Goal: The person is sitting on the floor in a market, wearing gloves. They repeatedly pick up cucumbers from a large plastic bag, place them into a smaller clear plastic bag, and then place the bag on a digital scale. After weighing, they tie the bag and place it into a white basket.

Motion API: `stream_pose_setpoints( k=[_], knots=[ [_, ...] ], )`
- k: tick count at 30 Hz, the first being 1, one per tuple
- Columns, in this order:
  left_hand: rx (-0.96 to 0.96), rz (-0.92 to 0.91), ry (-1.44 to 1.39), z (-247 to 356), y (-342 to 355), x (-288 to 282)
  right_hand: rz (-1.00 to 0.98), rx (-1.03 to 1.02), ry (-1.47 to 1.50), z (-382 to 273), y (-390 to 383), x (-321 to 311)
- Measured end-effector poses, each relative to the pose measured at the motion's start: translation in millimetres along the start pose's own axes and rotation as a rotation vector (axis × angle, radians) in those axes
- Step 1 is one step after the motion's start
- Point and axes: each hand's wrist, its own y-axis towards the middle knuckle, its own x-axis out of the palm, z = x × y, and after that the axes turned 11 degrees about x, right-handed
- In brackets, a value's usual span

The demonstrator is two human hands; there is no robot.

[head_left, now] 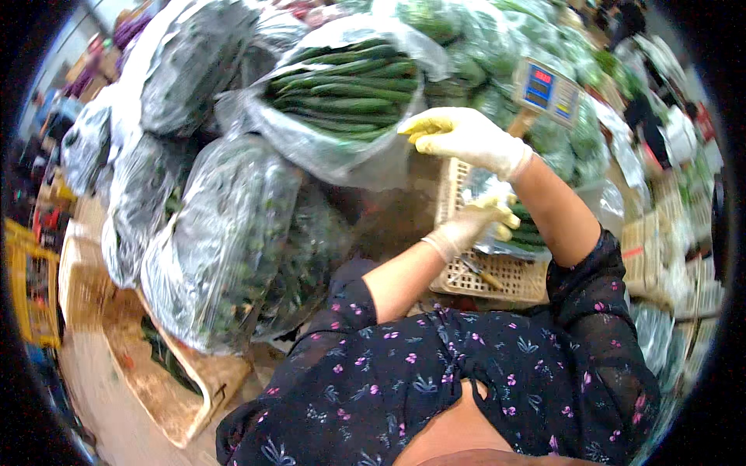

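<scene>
Right hand (466, 142) empty, fingers loosely parted, beside open plastic bag (334, 159) of cucumbers (346, 89), upper centre. Left hand (487, 220) at bagged cucumbers (528, 231) in beige crate (522, 285), right of centre; cannot tell whether grasping. Handled tool (489, 279) lies close; bag snagging there could tear.

A yellow crate (31, 279) is positioned at the far left. A worn tan bin (136, 365) is placed at lower left; a beige crate (641, 245) is located at right.
</scene>
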Motion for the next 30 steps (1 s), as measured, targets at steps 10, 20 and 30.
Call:
stream_pose_setpoints(
  k=[10,20,30],
  knots=[
    [0.524,-0.048,0.740,-60.6,9.0,-74.2,0.061,0.057,-0.470,44.3,211.0,122.4],
    [0.137,0.020,0.633,15.5,-26.4,-61.4,0.070,0.108,-0.695,20.4,226.1,142.3],
    [0.047,0.075,0.476,24.3,-28.5,-52.2,-0.230,0.402,0.124,46.2,248.4,111.0]
  ],
)
